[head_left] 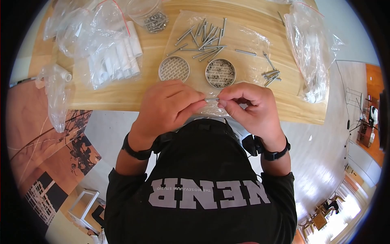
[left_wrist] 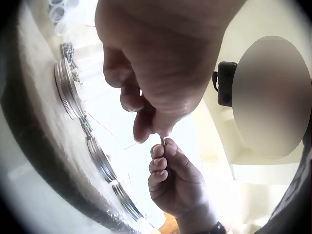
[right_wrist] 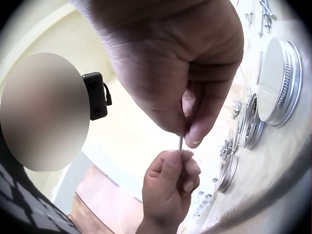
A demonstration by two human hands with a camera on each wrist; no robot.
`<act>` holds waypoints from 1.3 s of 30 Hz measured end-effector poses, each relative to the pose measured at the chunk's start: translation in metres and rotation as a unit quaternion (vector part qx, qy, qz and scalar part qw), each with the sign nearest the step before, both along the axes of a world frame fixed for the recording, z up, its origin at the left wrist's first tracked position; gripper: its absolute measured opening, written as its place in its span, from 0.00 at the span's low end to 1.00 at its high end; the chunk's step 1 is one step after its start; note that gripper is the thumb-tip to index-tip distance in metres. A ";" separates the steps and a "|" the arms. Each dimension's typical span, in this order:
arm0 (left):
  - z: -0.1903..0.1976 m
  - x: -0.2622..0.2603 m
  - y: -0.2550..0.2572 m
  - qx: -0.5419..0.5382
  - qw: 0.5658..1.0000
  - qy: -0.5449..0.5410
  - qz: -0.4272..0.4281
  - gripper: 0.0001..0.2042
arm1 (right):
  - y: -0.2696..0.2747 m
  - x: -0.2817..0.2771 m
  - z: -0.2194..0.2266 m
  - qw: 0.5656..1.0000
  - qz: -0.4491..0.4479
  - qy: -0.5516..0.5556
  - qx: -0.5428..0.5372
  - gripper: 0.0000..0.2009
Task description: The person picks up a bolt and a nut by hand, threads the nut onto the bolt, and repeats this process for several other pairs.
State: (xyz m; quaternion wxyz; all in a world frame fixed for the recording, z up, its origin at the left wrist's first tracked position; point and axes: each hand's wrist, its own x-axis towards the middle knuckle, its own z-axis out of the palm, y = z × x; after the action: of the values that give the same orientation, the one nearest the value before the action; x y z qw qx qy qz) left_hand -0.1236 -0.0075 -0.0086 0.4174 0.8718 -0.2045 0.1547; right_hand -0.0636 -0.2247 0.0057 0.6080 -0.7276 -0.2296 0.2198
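Note:
Both hands meet at the table's front edge, one at each end of a thin metal bolt (head_left: 212, 99) that lies level between them. My left hand (head_left: 164, 103) pinches one end between thumb and index finger. The other end is in the thumb and fingertips of my right hand (head_left: 256, 106); fingers hide both ends of the bolt. Just beyond the hands are a round metal lid holding small nuts (head_left: 206, 77) and a second lid (head_left: 174, 69) with a patterned inside. In the right wrist view another metal lid (right_wrist: 273, 80) stands nearest the camera.
Loose bolts (head_left: 209, 38) lie on a flat plastic bag behind the lids, and several more (head_left: 271, 75) lie to the right. A clear tub of small hardware (head_left: 156, 22) is at the back. Bagged white tubes (head_left: 122, 57) fill the left side; another plastic bag (head_left: 306, 49) lies right.

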 end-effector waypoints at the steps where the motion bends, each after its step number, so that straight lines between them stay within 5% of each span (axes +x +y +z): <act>1: 0.004 -0.002 0.000 0.010 0.999 0.036 0.018 0.04 | 0.000 0.000 0.000 1.000 0.005 -0.001 0.004 0.05; 7: 0.004 -0.003 0.012 -0.050 0.964 0.251 -0.066 0.07 | 0.002 -0.001 0.004 0.997 0.035 -0.070 -0.023 0.06; 11: 0.008 -0.002 -0.001 -0.082 0.972 0.221 -0.015 0.07 | 0.001 -0.002 0.000 0.999 0.008 -0.030 0.008 0.05; 16: -0.004 0.001 -0.002 -0.066 0.996 0.051 0.026 0.05 | 0.001 -0.001 0.001 1.000 -0.010 0.027 -0.006 0.04; 23: 0.000 -0.003 0.011 -0.040 0.993 0.114 -0.016 0.05 | 0.002 -0.003 0.000 1.000 -0.001 0.003 0.007 0.05; 25: -0.002 -0.004 0.016 -0.054 0.973 0.217 -0.064 0.04 | 0.002 -0.003 -0.001 1.000 0.013 -0.016 0.003 0.05; 29: 0.005 -0.004 0.000 -0.126 0.968 0.217 -0.009 0.04 | 0.001 -0.003 -0.003 1.000 0.011 -0.013 0.006 0.05; 34: -0.003 0.003 0.001 -0.059 0.997 0.040 -0.012 0.05 | 0.003 -0.002 0.000 1.000 0.008 0.014 -0.005 0.04; 39: -0.001 -0.005 0.003 -0.012 0.997 0.068 0.021 0.05 | 0.004 -0.004 -0.003 1.000 0.011 0.011 0.000 0.05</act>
State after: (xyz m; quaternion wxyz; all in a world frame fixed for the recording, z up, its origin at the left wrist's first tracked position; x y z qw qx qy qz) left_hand -0.1283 -0.0047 -0.0100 0.4375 0.8793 -0.1557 0.1060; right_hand -0.0673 -0.2209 0.0024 0.6082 -0.7225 -0.2309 0.2341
